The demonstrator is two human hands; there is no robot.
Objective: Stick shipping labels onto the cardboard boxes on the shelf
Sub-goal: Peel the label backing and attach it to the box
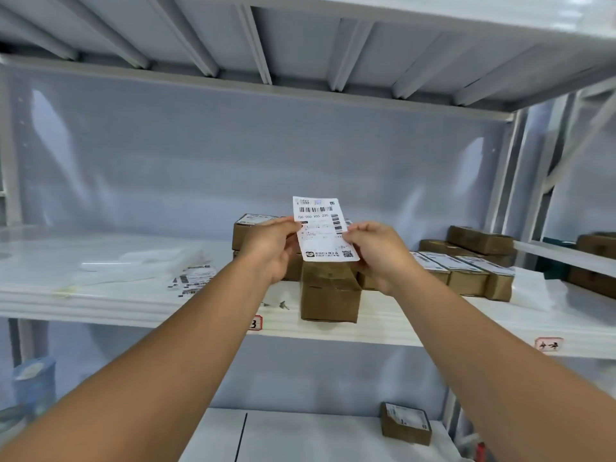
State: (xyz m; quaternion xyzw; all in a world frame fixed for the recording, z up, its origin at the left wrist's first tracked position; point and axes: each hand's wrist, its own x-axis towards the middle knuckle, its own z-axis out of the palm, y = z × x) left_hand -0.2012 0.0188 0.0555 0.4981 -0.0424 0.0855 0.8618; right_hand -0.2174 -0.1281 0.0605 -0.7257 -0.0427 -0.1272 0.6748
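1. Above the middle shelf (133,305), we hold one shipping label (325,230) upright in the air, print facing us, barcode at the top.
2. Our left hand (271,250) pinches the label's left edge.
3. Our right hand (376,253) pinches its right edge.
4. Just below the label, a cardboard box (330,293) stands at the shelf's front edge; we cannot tell whether label and box touch.
5. Behind it sit stacked boxes (248,228); to the right lies a row of labelled boxes (463,271).
6. To the left, loose labels (193,280) lie beside clear plastic bags (143,261).
7. One small labelled box (406,423) rests on the lower shelf.
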